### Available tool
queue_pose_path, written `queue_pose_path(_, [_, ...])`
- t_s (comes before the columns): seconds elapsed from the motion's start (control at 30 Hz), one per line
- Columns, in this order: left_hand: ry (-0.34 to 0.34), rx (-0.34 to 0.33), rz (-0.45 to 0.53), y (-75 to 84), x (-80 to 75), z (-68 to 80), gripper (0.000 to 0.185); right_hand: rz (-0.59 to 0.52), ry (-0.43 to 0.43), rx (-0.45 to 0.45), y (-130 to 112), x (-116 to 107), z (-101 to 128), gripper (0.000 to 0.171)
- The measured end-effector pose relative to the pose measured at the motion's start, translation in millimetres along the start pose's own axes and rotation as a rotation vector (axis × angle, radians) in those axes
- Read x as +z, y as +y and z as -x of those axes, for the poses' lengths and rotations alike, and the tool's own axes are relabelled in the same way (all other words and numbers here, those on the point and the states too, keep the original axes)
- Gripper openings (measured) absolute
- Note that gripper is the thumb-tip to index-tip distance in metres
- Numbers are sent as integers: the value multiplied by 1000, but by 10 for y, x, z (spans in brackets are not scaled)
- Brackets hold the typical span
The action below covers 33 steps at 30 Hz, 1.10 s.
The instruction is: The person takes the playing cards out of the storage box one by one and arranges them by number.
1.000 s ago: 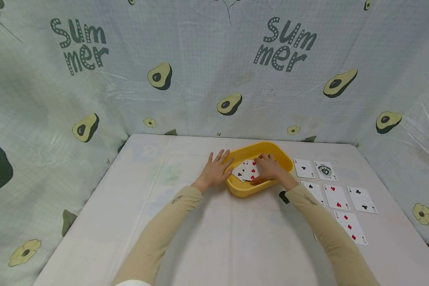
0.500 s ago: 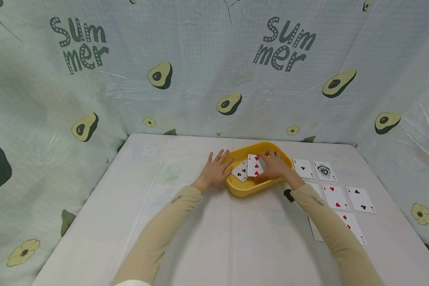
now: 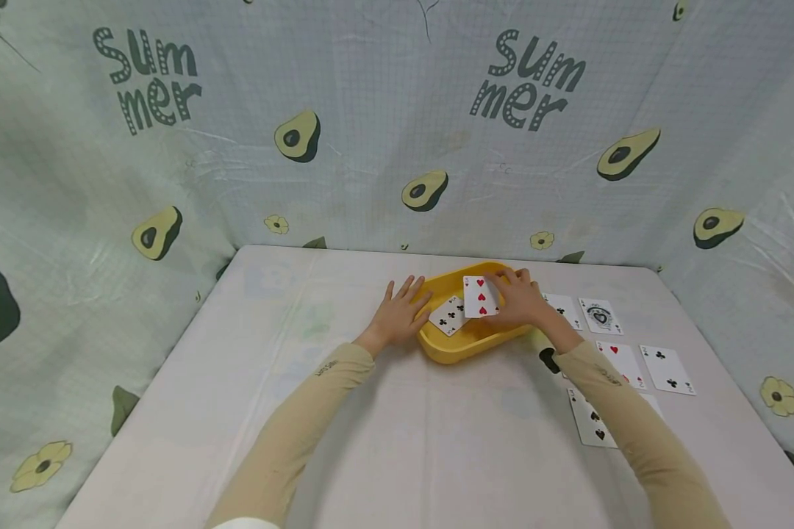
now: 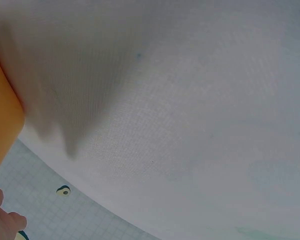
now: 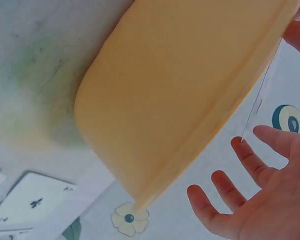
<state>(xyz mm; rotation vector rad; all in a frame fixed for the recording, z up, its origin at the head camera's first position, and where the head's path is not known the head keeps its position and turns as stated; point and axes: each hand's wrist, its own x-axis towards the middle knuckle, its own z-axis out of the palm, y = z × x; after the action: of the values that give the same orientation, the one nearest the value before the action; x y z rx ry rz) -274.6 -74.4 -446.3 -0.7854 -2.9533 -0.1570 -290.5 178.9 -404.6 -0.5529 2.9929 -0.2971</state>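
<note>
A yellow tray [image 3: 453, 354] stands on the table, with a clubs card [image 3: 445, 317] lying inside. My left hand [image 3: 394, 317] rests against its left rim, fingers straight and spread. Over the tray's right part, my right hand [image 3: 523, 301] pinches a three of hearts [image 3: 480, 297] by its right side, face up. In the right wrist view the card shows only as a thin edge [image 5: 258, 100] between thumb and fingers of the hand [image 5: 267, 195], beyond the tray wall [image 5: 175, 90]. The left wrist view catches a bit of tray [image 4: 2, 115] and some fingertips [image 4: 7, 217].
Face-up cards lie in rows right of the tray: an ace of spades [image 3: 600, 316], a partly covered ace of clubs [image 3: 567, 303], a two of hearts [image 3: 617, 355], a two of clubs [image 3: 667, 370] and a three of spades [image 3: 589, 424]. My right forearm [image 3: 628, 433] hides parts of others.
My right hand has lifted the three of hearts off the clubs card and carried it up and right, toward the tray's right end. My left hand has stayed at the rim.
</note>
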Motion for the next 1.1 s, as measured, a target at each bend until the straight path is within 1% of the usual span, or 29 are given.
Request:
queue_pose_path(0.17, [1,1,-10,-3,3,-6,48,28,35,-28,40,-80,109,88])
queue_pose_path(0.4, [-9,-4,-4,3,-23,0,49,66,108,-57,144,-169,305,89])
queue_pose_path(0.6, [-13,-2,-5,9,-19,1,49,70,122,-52,230,-219,518,87])
queue_pose_path(0.87, [-15,1,-9,0,-7,-9,49,81,167,-87,358,-217,764,87])
queue_pose_path(1.1, [-4,8,-7,7,-20,-2,49,120,182,-89,465,-219,959,87])
